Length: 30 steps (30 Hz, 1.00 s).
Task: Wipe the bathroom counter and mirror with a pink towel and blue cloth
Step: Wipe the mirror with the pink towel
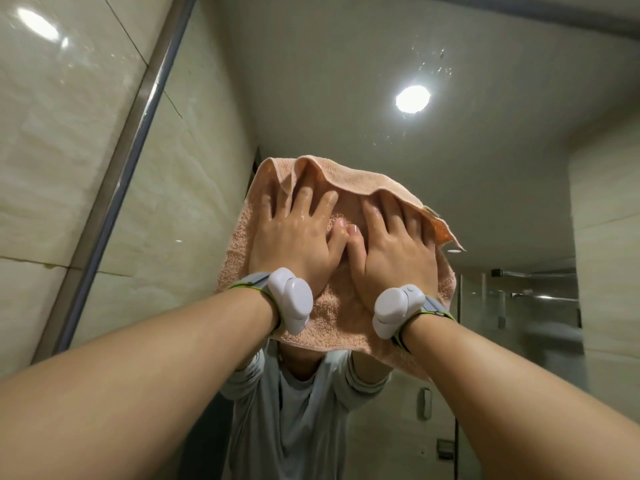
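The pink towel (332,317) is spread flat against the mirror (346,98) at the centre of the head view. My left hand (294,237) and my right hand (394,244) both press on it with fingers spread, thumbs touching. The towel's top edge folds over my fingertips. Water drops dot the glass above, near the reflected ceiling light. The blue cloth and the counter are out of sight.
The mirror's metal frame edge (128,174) runs diagonally at the left, with glossy beige wall tiles (52,150) beyond it. The mirror reflects a person in a grey shirt (294,410) and a glass shower enclosure (519,323) at the right.
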{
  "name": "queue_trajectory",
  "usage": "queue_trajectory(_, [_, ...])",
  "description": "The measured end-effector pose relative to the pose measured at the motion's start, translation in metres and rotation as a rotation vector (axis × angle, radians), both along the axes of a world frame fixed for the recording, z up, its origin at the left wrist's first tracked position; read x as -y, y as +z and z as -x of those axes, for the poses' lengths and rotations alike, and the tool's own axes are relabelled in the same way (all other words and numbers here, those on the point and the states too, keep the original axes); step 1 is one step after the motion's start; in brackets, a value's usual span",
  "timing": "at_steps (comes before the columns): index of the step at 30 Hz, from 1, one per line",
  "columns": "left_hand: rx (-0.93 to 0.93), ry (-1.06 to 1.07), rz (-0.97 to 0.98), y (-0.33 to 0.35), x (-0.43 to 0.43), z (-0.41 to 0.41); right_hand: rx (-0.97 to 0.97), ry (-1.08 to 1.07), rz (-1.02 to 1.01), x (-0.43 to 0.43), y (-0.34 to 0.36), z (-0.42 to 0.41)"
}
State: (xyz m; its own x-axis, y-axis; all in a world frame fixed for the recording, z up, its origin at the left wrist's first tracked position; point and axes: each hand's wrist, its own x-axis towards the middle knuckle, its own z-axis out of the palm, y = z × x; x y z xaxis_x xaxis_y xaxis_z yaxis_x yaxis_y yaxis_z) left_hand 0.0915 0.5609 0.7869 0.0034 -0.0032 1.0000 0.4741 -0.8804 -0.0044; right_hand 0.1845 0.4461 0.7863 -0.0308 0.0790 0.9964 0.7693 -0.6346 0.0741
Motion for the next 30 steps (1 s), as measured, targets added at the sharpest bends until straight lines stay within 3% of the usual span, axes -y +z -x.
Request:
queue_trajectory(12, [-0.067,0.039,-0.027,-0.041,0.014,-0.010,-0.116,-0.034,0.048,0.021,-0.048,-0.003])
queue_trajectory(21, [-0.126,0.051,0.059,-0.094,0.036,-0.018,-0.105,0.011,0.042,0.041,-0.092,-0.015])
queue_trajectory(30, [-0.058,0.047,0.000,-0.047,0.052,-0.041,-0.069,0.000,0.018,0.060,-0.046,-0.039])
